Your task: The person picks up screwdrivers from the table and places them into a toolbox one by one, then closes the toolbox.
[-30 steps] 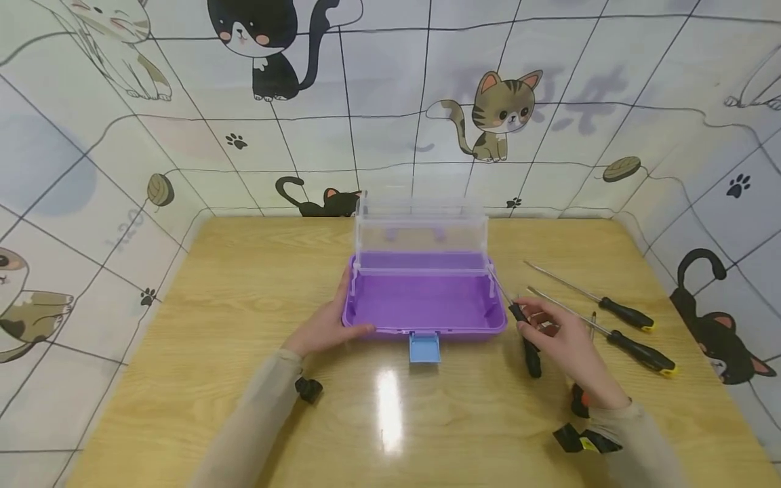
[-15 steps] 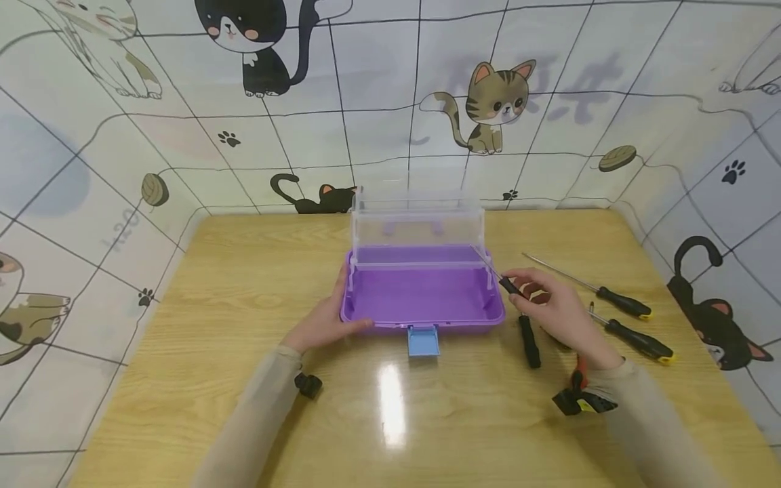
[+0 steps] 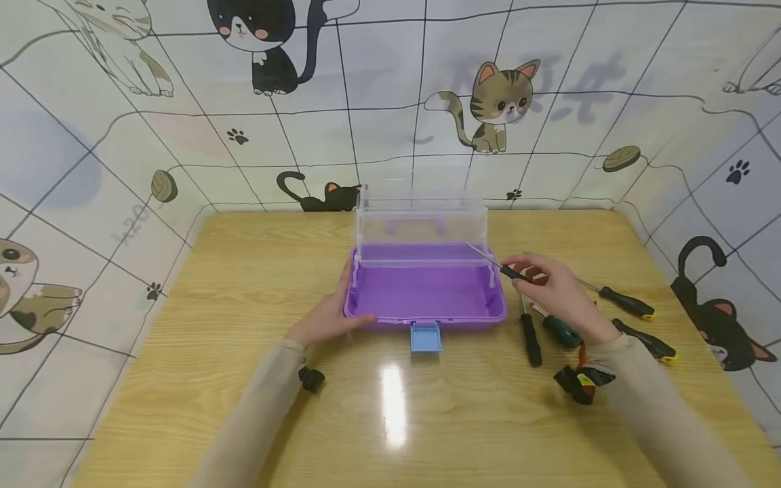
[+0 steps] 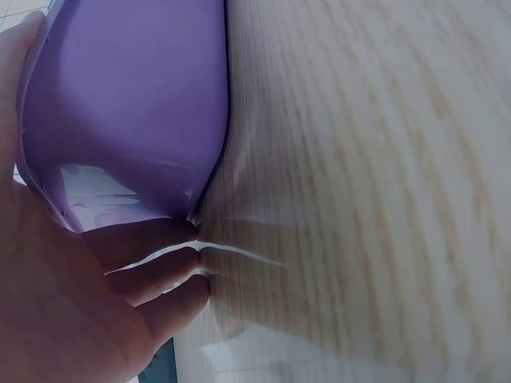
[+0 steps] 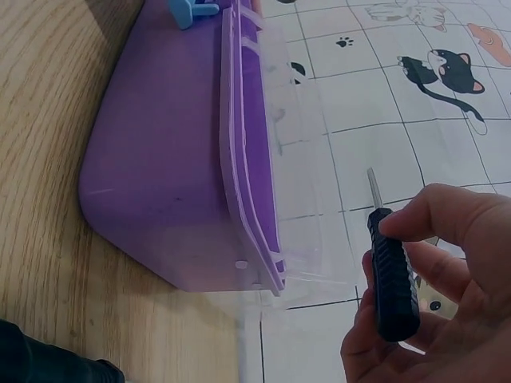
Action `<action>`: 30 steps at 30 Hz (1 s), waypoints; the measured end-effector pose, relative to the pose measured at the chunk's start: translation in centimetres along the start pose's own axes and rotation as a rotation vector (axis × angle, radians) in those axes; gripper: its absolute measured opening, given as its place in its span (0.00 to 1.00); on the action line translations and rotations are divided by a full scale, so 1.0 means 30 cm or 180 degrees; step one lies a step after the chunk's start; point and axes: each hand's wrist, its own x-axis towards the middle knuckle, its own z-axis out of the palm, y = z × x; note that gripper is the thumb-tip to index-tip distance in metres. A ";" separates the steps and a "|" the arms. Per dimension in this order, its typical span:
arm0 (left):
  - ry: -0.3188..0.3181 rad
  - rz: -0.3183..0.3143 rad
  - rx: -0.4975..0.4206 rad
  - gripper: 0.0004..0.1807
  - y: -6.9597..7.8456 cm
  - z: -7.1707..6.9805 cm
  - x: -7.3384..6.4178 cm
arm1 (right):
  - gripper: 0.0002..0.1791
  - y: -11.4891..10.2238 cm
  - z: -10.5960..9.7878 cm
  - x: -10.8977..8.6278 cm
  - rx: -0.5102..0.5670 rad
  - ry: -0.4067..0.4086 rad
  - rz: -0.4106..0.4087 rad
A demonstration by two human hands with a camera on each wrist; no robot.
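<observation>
A purple toolbox [image 3: 427,291] stands on the wooden table with its clear lid [image 3: 421,230] raised and its blue latch [image 3: 425,337] hanging down in front. My left hand [image 3: 323,315] holds the left end of the box, thumb at the front rim; in the left wrist view several fingers lie against the end wall [image 4: 136,96]. Between thumb and fingers, my right hand [image 3: 552,288] grips a black-handled screwdriver [image 5: 393,275]. Its shaft points up and left over the box's right part. The inside of the box that shows holds nothing.
Right of the box lie a black screwdriver [image 3: 531,339], a green-handled tool [image 3: 561,332] and two long screwdrivers with yellow-ended handles [image 3: 627,303]. A red-handled tool is partly hidden under the right wrist. Cat-patterned walls [image 3: 390,135] enclose the table's back and sides.
My right hand has moved up and slightly left with the screwdriver, whose tip now reaches further over the box. The green-handled tool has come into view. The left hand stays on the box.
</observation>
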 end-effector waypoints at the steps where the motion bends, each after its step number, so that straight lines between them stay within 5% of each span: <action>1: -0.0003 0.0003 -0.0035 0.67 0.000 0.001 0.002 | 0.18 0.004 -0.001 0.004 0.0026 -0.0013 0.0010; 12: 0.0013 0.0042 -0.0038 0.67 -0.014 0.011 -0.002 | 0.18 -0.005 0.003 0.053 0.0210 -0.0124 0.0284; 16: -0.0014 0.0105 -0.0055 0.66 0.023 0.001 -0.011 | 0.18 -0.002 0.021 0.071 0.0394 -0.0054 0.0205; 23: -0.0108 -0.0138 -0.0129 0.66 -0.010 0.013 -0.007 | 0.18 -0.008 0.036 0.092 0.0558 -0.0055 0.0181; 30: -0.0109 -0.0156 -0.0092 0.66 -0.009 0.011 -0.010 | 0.18 -0.009 0.041 0.113 0.0737 -0.0084 0.0145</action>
